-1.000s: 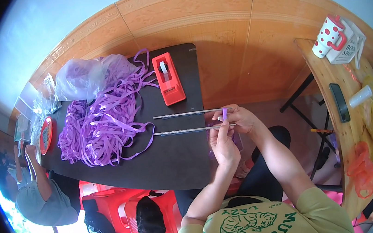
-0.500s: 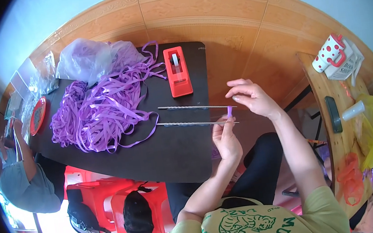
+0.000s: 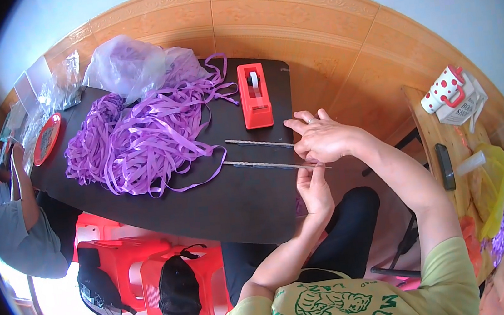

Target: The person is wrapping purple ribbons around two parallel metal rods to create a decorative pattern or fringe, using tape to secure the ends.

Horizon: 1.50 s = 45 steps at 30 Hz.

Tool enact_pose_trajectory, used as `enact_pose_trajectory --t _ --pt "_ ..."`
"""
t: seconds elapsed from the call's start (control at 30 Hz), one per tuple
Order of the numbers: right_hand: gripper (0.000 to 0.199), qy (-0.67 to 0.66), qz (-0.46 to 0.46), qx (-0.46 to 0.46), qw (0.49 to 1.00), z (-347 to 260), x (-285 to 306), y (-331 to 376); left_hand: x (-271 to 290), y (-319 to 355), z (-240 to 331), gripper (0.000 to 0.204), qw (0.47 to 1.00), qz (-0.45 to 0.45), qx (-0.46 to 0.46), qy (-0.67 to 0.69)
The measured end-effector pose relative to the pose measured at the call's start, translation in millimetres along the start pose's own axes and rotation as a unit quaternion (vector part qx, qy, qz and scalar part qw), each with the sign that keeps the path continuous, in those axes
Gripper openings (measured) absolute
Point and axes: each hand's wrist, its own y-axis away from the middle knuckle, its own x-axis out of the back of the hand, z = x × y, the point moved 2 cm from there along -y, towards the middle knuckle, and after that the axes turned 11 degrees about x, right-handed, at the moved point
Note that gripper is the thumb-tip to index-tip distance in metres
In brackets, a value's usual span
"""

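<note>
Over dark table (image 3: 207, 201), both hands' grips (image 3: 314, 189) (image 3: 323, 139) pinch thin rod (image 3: 265, 166) end.

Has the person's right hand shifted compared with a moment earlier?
Yes. The right hand has moved toward the red tape dispenser, now lying over the near ends of both thin rods on the black table.

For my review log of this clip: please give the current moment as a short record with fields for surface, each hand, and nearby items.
surface: dark table
left hand: left hand under the near end of the lower thin metal rod, fingers pointing up at it
right hand: right hand over the near ends of both rods, palm down
second rod: upper thin metal rod, lying apart from the lower one
nearby: red tape dispenser; heap of purple ribbon; clear plastic bag
</note>
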Motion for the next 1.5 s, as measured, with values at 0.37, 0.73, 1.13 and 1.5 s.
enact_pose_trajectory --t 0.37,0.73,1.13,1.5 --pt "0.005 -0.068 0.031 0.018 0.997 14.6 -4.9 -2.2 3.7 -2.9 -1.8 0.004 1.000 0.003 0.009 -0.019" --pt "0.005 0.036 0.018 0.001 0.999 0.8 -4.2 2.1 6.0 -4.0 -5.1 0.009 1.000 -0.004 0.001 0.009" --pt "0.005 -0.106 0.092 0.026 0.990 23.4 -18.0 20.2 6.8 -3.8 -6.8 0.005 0.999 0.001 0.032 -0.013" --pt "0.003 -0.316 0.351 0.099 0.876 47.9 -68.3 42.2 1.0 -1.4 4.7 0.002 0.998 0.007 0.063 -0.017"
